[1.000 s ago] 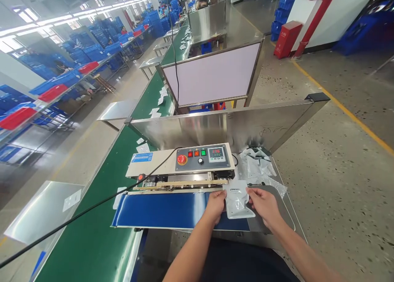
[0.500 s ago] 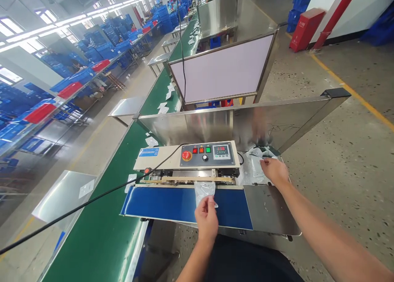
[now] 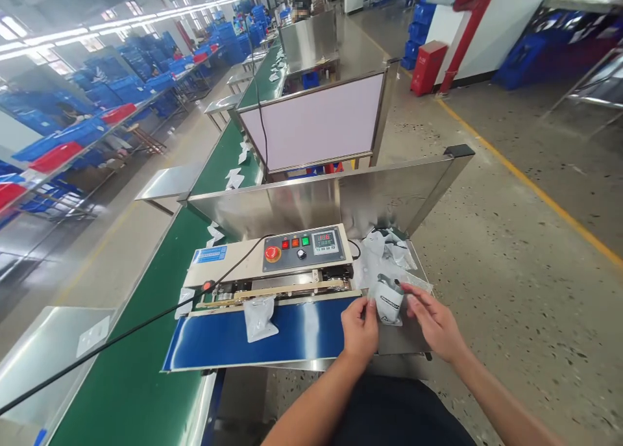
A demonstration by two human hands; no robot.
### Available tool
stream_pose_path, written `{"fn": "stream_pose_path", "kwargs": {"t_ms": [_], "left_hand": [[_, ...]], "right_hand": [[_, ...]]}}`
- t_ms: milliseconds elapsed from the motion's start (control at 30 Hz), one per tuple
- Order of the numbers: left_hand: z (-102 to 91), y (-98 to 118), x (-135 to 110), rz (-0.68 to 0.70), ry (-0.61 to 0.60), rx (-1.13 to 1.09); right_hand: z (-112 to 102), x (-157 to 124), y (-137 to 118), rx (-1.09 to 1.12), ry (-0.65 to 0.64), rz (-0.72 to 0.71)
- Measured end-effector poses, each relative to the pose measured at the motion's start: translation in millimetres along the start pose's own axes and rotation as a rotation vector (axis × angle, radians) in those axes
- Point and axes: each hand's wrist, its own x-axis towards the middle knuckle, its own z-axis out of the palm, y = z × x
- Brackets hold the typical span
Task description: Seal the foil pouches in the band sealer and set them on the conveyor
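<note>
Between my left hand [image 3: 360, 330] and my right hand [image 3: 433, 322] is a white foil pouch with a dark print [image 3: 389, 301], gripped at its sides by the fingers of both hands. Both hands are above a steel plate [image 3: 403, 342] at the right end of the blue belt [image 3: 311, 332] of a band sealer [image 3: 272, 264]. A second foil pouch [image 3: 257, 319] lies on the belt, left of my hands. Behind my right hand, a loose heap of pouches [image 3: 384, 254] lies beside the sealer's control panel.
A black cable [image 3: 121, 348] crosses the green conveyor [image 3: 146, 348] and the sealer. A steel panel [image 3: 311, 199] stands behind the sealer. A pale board in a steel frame [image 3: 316, 121] rises beyond it. Blue crates [image 3: 117, 89] fill racks at left; the concrete floor lies right.
The earlier pouch now lies further left on the belt, out of my left hand. My right hand has come back from the heap, and both hands now hold a pouch. The view has swung left.
</note>
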Motion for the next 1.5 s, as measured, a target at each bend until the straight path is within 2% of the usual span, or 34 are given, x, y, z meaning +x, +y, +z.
{"fn": "stream_pose_path", "kwargs": {"t_ms": [67, 167, 333, 500, 567, 600, 700, 767, 833, 900, 967, 1033, 1100, 1200, 1267, 1300, 1400, 1500], "left_hand": [[-5.5, -5, -7, -0.036, -0.024, -0.022], [-11.2, -9, -12, -0.070, -0.051, -0.043], [-17.7, -11, -11, -0.113, -0.057, -0.045], [-24.8, -6, -13, -0.045, -0.076, 0.043], [-24.9, -9, -12, -0.047, -0.068, 0.029], [-24.0, -13, -10, -0.085, -0.058, -0.008], [-18.7, -30, 2, -0.320, 0.006, -0.179], [-16.3, -41, 12, -0.468, 0.048, -0.283], [-18.6, -49, 20, -0.535, 0.092, -0.359], [-27.9, -53, 24, -0.556, 0.137, -0.399], [-44.0, -54, 23, -0.561, 0.180, -0.402], [-65.1, -53, 18, -0.555, 0.210, -0.365], [-88.3, -52, 7, -0.521, 0.279, -0.297], [-118.5, -47, -15, -0.442, 0.553, -0.137], [-129.0, -42, -31, -0.375, 0.694, -0.054], [-130.1, -39, -37, -0.334, 0.707, -0.032], [-115.3, -25, -45, -0.193, 0.565, 0.011], [-79.1, -8, -35, -0.028, 0.331, 0.097]], "right_hand": [[7, -5, 13, 0.063, -0.049, 0.021], [18, -9, 21, 0.020, -0.108, -0.046], [25, -8, 14, -0.098, -0.131, -0.176], [31, -7, 7, -0.163, -0.143, -0.221], [29, -4, 9, -0.162, -0.104, -0.155], [28, -1, 11, -0.149, -0.082, -0.075], [23, 12, 19, -0.060, -0.033, 0.288], [28, 22, 22, 0.038, -0.041, 0.468], [41, 30, 23, 0.110, -0.061, 0.523], [61, 35, 22, 0.119, -0.105, 0.519], [78, 39, 21, 0.079, -0.155, 0.511], [83, 47, 21, 0.009, -0.183, 0.502], [71, 63, 24, -0.100, -0.135, 0.477], [32, 103, 33, -0.317, 0.089, 0.436], [8, 132, 40, -0.438, 0.197, 0.427], [0, 144, 43, -0.480, 0.215, 0.427], [-9, 158, 44, -0.541, 0.182, 0.401], [-5, 134, 29, -0.539, 0.165, 0.217]]}}
